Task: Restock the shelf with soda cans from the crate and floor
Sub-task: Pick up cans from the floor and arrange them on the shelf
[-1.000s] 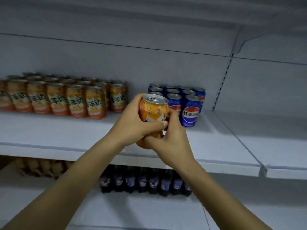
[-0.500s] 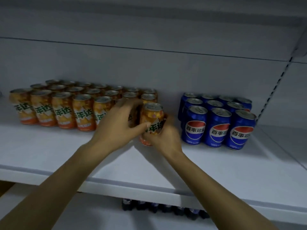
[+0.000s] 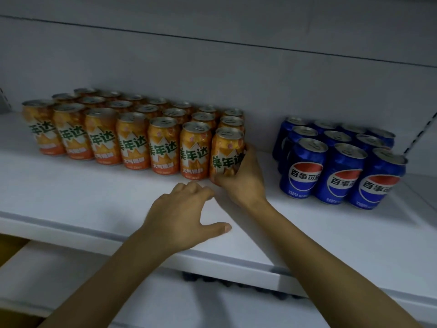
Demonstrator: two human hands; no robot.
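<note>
Orange can point(image 3: 227, 155): upright on the shelf point(image 3: 71, 200), at the right end of the front row of the block of orange cans point(image 3: 132, 143), close against its left neighbour; the label with green characters faces forward. Right hand point(image 3: 246, 183) grips it low on its right side, with the thumb curled across the front of the base and the fingers wrapped behind the can, mostly hidden. Whether the base sits flat on the shelf cannot be told, since the thumb covers the lower edge. Left hand point(image 3: 182, 214) hangs over the shelf just in front of the can, to the left of the right wrist; fingers loosely curled, thumb stretched out toward the right, nothing in it. Contact between left hand and shelf: cannot tell. Block of orange cans: seven across the front, several rows deep toward the back panel point(image 3: 212, 67), all upright, pull tabs up. Blue cans point(image 3: 340, 169): separate group to the right, three across the front and more behind, upright, with a strip of bare shelf between them and the held can. Perforated strip point(image 3: 423, 131) runs up the far right of the back panel. Below the shelf edge, the lower shelf point(image 3: 212, 308) carries a row of dark bottle caps point(image 3: 236, 284), blurred. Both forearms are bare and reach in from the bottom edge of the view.
</note>
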